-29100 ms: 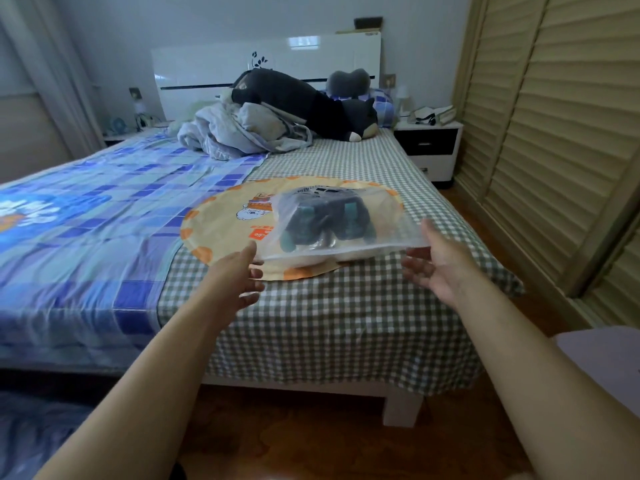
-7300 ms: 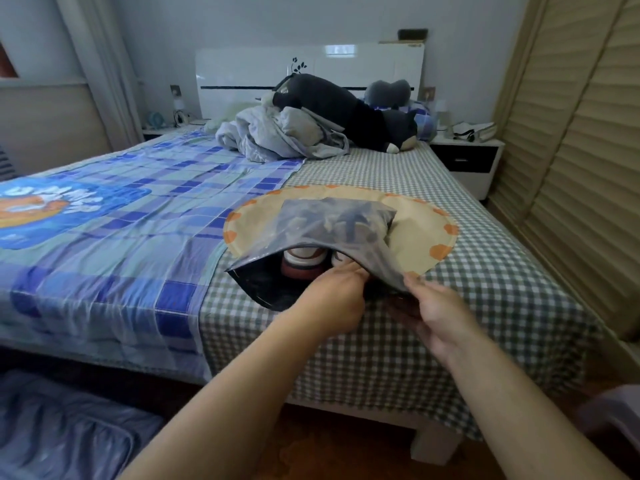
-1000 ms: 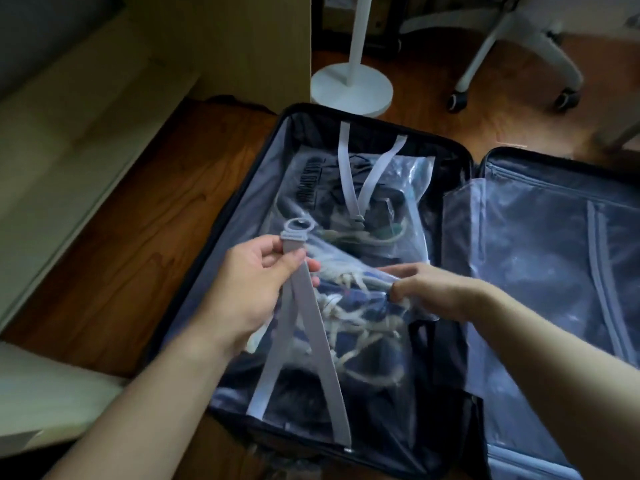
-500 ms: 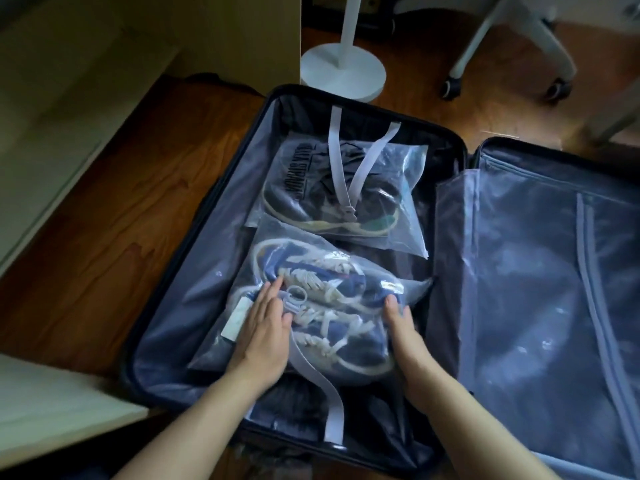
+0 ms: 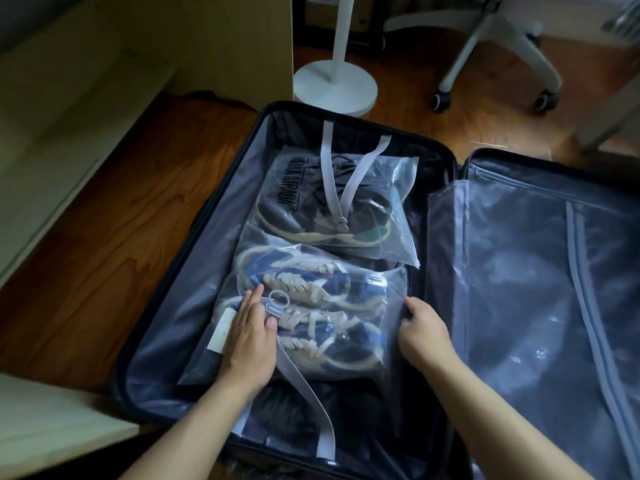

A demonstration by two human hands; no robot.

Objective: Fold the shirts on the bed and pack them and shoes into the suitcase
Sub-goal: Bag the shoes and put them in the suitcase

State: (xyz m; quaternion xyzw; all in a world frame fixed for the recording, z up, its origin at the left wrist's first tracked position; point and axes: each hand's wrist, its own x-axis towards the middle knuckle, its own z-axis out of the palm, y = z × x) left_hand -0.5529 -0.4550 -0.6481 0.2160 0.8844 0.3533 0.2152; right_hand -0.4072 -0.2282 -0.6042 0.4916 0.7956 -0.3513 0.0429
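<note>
Two clear zip bags of sneakers lie in the left half of the open suitcase (image 5: pixel 446 174) — a dark pair (image 5: pixel 332 206) farther off, a blue-and-white pair (image 5: pixel 311 306) nearer. The left hand (image 5: pixel 249 341) rests flat on the near bag, fingers straight, beside a grey strap buckle (image 5: pixel 277 303). The right hand (image 5: pixel 422 334) pinches that bag's right edge — fingers curled.

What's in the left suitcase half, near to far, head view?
Near strap → left hand and right hand on the near shoe bag (blue sneakers) → far shoe bag (dark shoes) with the far strap across it → suitcase far rim.
</note>
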